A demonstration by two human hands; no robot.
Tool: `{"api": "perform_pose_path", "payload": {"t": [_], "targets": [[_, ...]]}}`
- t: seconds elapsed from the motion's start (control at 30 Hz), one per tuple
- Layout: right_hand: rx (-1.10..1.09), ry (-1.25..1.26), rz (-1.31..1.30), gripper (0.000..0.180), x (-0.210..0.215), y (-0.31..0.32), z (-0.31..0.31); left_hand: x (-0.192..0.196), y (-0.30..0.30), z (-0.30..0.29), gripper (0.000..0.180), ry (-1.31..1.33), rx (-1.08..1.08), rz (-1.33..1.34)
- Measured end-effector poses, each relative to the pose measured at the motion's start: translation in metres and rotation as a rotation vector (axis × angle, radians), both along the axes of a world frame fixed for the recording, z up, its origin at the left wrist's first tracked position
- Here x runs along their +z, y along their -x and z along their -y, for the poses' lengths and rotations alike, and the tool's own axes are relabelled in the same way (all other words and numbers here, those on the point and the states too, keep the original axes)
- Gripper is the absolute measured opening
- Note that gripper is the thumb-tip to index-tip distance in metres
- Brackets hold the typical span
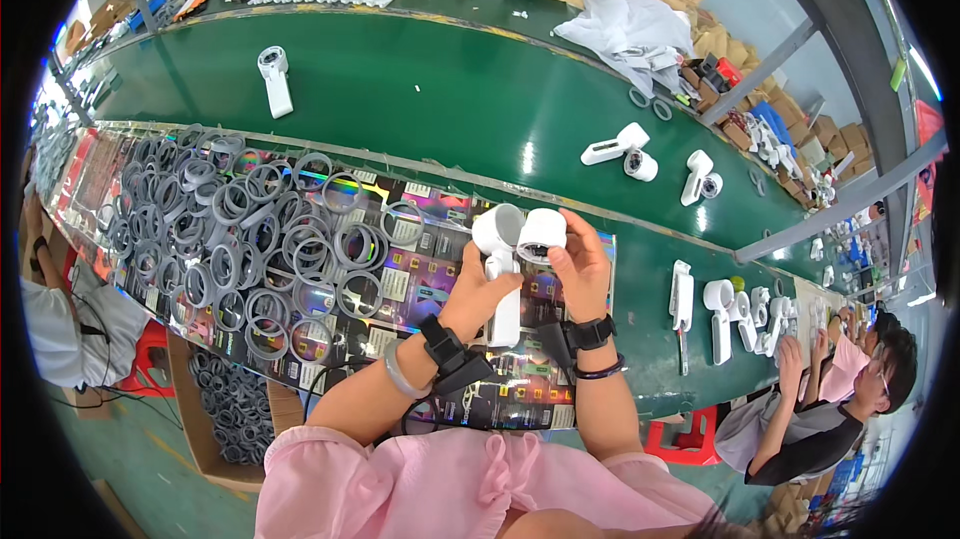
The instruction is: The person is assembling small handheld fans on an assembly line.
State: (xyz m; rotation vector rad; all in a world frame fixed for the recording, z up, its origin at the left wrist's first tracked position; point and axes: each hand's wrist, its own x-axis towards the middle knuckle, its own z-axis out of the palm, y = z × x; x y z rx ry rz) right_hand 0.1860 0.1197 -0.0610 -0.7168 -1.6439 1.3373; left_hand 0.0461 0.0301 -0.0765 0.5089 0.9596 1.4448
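Observation:
In my left hand (pixel 476 291) is a white plastic handle with a round, hollow head (pixel 498 229), like a handheld fan's body. Its grip part points down toward me. Close on its right, my right hand (pixel 583 269) grips a short white cylinder (pixel 542 231) with dark parts inside, between thumb and fingers. The two pieces are side by side, and I cannot tell whether they touch. A large heap of grey plastic rings (pixel 230 229) lies to the left of my hands on a bench covered with colourful printed sheets (pixel 410 289).
Beyond the bench runs a green conveyor belt (pixel 380 69) carrying several white fan-like parts (pixel 276 84). A cardboard box (pixel 210 439) with more rings stands below left. Several people work nearby, one at the right (pixel 810 409). Metal posts (pixel 770 69) rise at the right.

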Motion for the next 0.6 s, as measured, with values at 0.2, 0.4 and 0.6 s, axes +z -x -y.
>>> {"api": "perform_pose_path", "payload": {"t": [0.2,0.4,0.6], "targets": [[0.027,-0.051,0.073,0.039,0.004,-0.004,-0.006,-0.013,-0.004,-0.002,0.066,-0.159,-0.072,-0.448],[-0.008,0.003,0.058,0.058,0.005,-0.003,-0.002,-0.011,-0.012,0.003,0.062,-0.156,-0.168,-0.569],[0.111,0.231,0.15,0.054,0.006,-0.01,-0.01,-0.013,-0.017,0.008,0.06,-0.121,-0.253,-0.613]]}}
